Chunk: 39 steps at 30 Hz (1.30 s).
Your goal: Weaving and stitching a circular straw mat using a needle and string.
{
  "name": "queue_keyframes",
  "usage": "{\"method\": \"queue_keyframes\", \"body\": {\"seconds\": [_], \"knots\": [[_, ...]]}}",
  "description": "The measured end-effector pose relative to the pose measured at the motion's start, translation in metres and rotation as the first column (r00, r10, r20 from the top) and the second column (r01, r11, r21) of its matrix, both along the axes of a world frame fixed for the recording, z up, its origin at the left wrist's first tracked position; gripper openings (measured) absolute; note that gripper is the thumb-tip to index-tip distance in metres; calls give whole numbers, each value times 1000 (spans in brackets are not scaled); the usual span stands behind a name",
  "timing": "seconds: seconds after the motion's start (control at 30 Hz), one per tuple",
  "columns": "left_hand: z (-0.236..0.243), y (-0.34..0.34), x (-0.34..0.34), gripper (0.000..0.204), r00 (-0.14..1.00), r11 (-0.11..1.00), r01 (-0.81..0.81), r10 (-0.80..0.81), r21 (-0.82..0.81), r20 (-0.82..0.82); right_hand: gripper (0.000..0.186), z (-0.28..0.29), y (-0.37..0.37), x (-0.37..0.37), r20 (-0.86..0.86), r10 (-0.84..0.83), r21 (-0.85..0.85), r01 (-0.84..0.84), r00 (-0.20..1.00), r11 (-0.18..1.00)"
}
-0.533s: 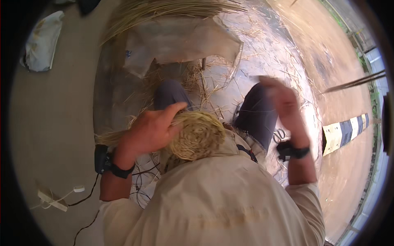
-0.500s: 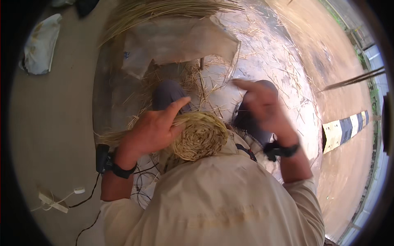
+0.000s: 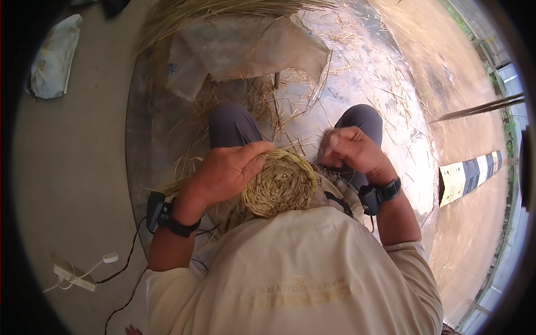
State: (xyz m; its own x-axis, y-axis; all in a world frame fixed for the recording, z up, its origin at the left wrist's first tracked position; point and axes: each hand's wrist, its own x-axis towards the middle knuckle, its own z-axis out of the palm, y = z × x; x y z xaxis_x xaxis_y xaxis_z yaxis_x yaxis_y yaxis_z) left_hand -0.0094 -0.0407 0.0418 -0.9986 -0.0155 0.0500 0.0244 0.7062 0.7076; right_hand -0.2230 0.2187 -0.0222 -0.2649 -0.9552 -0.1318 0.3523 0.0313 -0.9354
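A round woven straw piece (image 3: 282,184) with a coiled centre and yellower rim sits in my lap. My left hand (image 3: 226,170) grips its upper-left edge, fingers and thumb pressed on the rim. Just to the piece's upper right, my right hand (image 3: 354,151) is curled over my dark-trousered right knee (image 3: 363,111); whether a fine strand is between its fingers I cannot make out. Both wrists carry dark straps with small devices.
Beyond my knees lie loose straw, a translucent sheet (image 3: 245,44) and long stalks (image 3: 223,14). On the left floor are a white bag (image 3: 53,56) and a power strip (image 3: 72,273) with cables. At right are a striped strip (image 3: 469,176) and dark rods (image 3: 474,109).
My right hand has shifted toward the straw piece and its fingers have curled. My left hand and the piece have moved slightly to the right.
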Motion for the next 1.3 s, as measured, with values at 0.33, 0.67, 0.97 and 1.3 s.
{"method": "queue_keyframes", "body": {"seconds": [0.33, 0.67, 0.97, 1.3], "knots": [[9, 5, 9, 35, 998, 930, 57, -43, -363, 45, 29, 25, -64, 17, -126, -104, 123, 120, 987, 985], [-36, 0, 31, 34, 997, 990, -64, 58, -128, -46, 34, 35, -46, 44, -528, -18, 234, 166, 849, 958], [-13, 5, 16, 30, 999, 986, -26, 22, -162, -26, 24, 59, -98, 41, -76, -258, -484, 191, 963, 854], [-32, -8, 29, 38, 986, 975, -162, 166, 155, -11, 21, 38, -83, 107, -696, 240, -273, -559, 677, 783]]}}
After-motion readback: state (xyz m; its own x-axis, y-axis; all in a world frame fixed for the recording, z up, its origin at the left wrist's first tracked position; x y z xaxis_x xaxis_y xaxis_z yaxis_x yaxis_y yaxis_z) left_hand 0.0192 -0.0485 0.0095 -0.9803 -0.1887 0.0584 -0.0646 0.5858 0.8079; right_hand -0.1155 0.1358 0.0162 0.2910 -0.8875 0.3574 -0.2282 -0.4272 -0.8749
